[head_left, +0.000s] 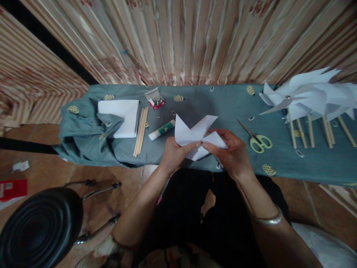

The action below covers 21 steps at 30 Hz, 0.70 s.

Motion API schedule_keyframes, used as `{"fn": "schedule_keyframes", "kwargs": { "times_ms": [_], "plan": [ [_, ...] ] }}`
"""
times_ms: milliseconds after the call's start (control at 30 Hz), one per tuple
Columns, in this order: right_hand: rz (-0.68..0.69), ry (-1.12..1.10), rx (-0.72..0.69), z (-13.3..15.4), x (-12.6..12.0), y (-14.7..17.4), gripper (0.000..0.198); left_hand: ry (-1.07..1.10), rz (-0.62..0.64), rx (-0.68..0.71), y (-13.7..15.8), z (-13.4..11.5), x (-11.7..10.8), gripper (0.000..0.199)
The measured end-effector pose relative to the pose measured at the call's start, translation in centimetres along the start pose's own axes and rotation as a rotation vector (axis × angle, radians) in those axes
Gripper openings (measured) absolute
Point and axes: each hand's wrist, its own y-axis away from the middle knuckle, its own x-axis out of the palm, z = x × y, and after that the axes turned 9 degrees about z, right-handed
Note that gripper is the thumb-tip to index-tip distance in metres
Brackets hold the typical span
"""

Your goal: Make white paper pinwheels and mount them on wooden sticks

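- One paper pinwheel (195,132) is held over the near edge of the cloth-covered table (231,111), between both hands.
- Two hands: the left hand (174,150) pinches the paper, thumb near its centre; the right hand (234,149) pinches it too, thumb at the centre and fingers behind a blade.
- Six mounted sticks (291,128) show below the overlapping white pinwheels (304,95) at the right; the pinwheels themselves cannot be counted surely.
- One bundle of loose wooden sticks (141,132), too close together to count, lies beside one stack of white paper (129,123).
- One small red-and-white box (158,105), lid raised, holds shiny metal tacks (158,101).
- One glue stick (162,130) lies just left of the pinwheel.
- One pair of green-handled scissors (254,138) lies open near the right hand.
- One black round stool (41,227) stands on the floor.
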Motion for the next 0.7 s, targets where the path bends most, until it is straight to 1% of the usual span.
{"fn": "schedule_keyframes", "kwargs": {
  "times_ms": [167,400,700],
  "plan": [
    [0.045,0.016,0.024,-0.05,-0.35,-0.05,0.041,0.001,-0.002,-0.038,0.14,-0.15,-0.19,0.029],
    [0.019,0.021,0.007,-0.26,-0.15,-0.03,0.039,0.018,-0.029,-0.059,0.49,-0.43,0.19,0.026],
    [-0.007,0.067,0.017,-0.15,0.11,0.03,0.037,0.004,-0.029,-0.028,0.41,0.1,0.24,0.026]
  ]
}}
